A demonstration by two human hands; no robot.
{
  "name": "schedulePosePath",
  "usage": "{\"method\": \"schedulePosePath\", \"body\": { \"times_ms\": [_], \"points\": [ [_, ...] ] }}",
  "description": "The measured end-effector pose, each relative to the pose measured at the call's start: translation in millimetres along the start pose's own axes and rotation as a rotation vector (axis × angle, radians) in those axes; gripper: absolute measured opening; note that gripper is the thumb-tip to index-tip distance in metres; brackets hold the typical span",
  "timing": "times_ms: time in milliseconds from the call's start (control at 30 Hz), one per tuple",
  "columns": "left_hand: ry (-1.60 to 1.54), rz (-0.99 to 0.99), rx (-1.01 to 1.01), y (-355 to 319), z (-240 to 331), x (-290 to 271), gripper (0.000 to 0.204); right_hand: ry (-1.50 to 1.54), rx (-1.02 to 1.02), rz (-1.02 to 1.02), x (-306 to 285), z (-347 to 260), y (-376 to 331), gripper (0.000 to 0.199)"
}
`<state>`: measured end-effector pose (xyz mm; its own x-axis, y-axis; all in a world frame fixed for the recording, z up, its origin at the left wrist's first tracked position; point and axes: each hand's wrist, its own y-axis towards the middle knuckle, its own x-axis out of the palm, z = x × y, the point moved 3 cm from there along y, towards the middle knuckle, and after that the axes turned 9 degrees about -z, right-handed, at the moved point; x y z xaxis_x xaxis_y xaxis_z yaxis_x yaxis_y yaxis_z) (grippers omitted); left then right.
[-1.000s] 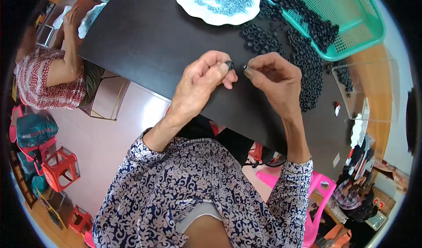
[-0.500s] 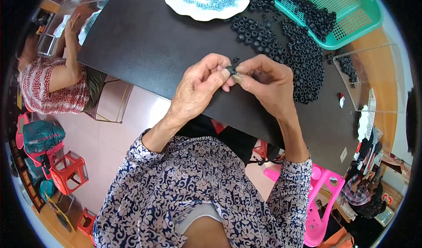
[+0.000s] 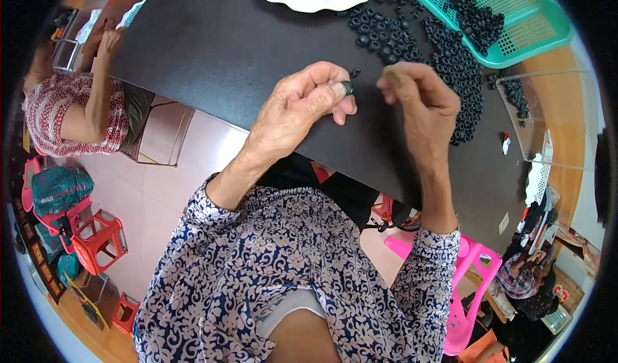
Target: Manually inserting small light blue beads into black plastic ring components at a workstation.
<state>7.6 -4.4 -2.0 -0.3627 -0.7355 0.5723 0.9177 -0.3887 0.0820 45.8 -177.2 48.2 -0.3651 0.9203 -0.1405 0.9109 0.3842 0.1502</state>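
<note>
Between the thumb and forefinger of my left hand [image 3: 302, 102] is a small round black part [image 3: 348, 88], held above the dark table. It looks like the ring-shaped pieces heaped on the table, though my thumb covers some of it. Off to its right and apart from it is my right hand [image 3: 421, 102], its thumb and fingertips drawn together and a little blurred. Whatever they hold, if anything, is too small to see. Beyond both hands lie many loose black ring-shaped parts [image 3: 454, 83], and one small piece [image 3: 355, 73] sits alone near my left fingertips.
A white scalloped plate [image 3: 302, 4] of tiny pale-blue pieces stands at the far edge. At the far right is a green basket [image 3: 508, 59] with more black parts. A clear bin [image 3: 547, 105] stands right of it. Another person [image 3: 77, 115] sits at the left.
My right hand has pulled away from the black part and moved right. My left hand still holds the part and has shifted slightly. The whole view has shifted slightly too.
</note>
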Motion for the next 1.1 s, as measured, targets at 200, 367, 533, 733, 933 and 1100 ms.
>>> {"method": "schedulePosePath", "body": {
  "times_ms": [200,367,533,733,933,1100],
  "points": [
    [-0.098,0.093,0.112,-2.8,4.2,-3.7,0.021,-0.248,0.090,0.020,-44.3,-5.0,8.9,0.013],
    [-0.124,0.141,0.191,-2.3,4.0,-7.4,0.022,-0.613,0.075,-0.117,-43.1,-9.7,12.6,0.011],
    [-0.123,0.177,0.192,-1.6,4.2,-7.5,0.024,-0.769,-0.087,-0.221,-35.7,-11.6,18.6,0.011],
    [-0.115,0.125,0.178,-1.6,5.0,-7.5,0.024,-0.995,-0.171,-0.210,-30.5,-19.6,4.6,0.012],
    [-0.069,0.145,0.168,-0.8,4.3,-3.3,0.022,-1.261,-0.164,-0.206,-20.3,-14.4,-6.5,0.017],
    [-0.012,0.127,0.162,0.5,3.0,-1.6,0.019,-1.231,-0.217,-0.183,-18.2,-12.3,-7.9,0.017]
  ]
}}
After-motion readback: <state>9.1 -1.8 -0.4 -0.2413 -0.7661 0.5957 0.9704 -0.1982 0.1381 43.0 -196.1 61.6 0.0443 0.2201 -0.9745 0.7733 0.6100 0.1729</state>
